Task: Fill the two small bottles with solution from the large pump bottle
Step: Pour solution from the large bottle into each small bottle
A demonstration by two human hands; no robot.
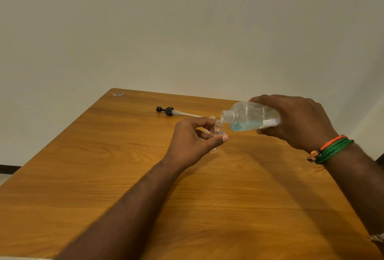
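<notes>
My right hand [297, 120] grips the large clear bottle [249, 117], tipped on its side with its open threaded neck pointing left. A little blue solution pools in its lower side. The neck sits just above the mouth of a small clear bottle [217, 130], which my left hand [193, 141] holds upright between thumb and fingers above the wooden table [145, 176]. Behind the small bottle a small clear object [212, 117] shows, too blurred to identify. The black pump head [168, 111] with its white tube lies on the table at the back.
A small torn sticker [118, 94] marks the table's far left corner. A plain wall stands behind the table. Green and orange bands [332, 148] circle my right wrist. The floor shows past the table's left edge.
</notes>
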